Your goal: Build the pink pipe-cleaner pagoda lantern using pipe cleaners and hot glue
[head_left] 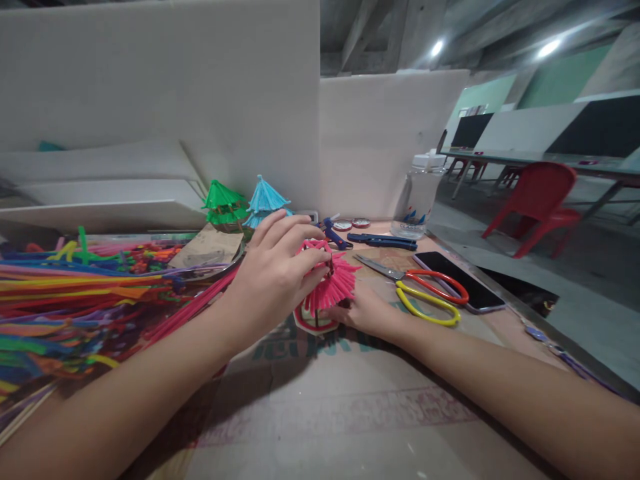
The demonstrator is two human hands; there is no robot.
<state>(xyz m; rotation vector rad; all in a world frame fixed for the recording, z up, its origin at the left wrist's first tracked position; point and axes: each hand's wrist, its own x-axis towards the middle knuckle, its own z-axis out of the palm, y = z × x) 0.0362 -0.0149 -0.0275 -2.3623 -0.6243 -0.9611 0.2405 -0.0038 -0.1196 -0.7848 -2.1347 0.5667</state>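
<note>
Pink fringed model (337,283) is held between both hands, just above or on the cardboard sheet (350,380), mid-table; base contact can't be made out. Left hand (277,263) is arched over its top left, fingers bent, fingertips at the upper edge; whether anything is pinched there is hidden. Right hand (367,312) is closed on the lower right side, fingers partly covered by the fringe. Pink strands (195,307) are laid under the left wrist, mixed-colour strands (100,293) piled farther left. Green model (223,202) and light-blue model (267,195) are stood side by side behind. Scissors (400,275) are placed right of the pink model, handles overlapping the phone (483,291). Box cutter (383,241) is set behind the scissors, near the clear bottle (419,193).
</note>
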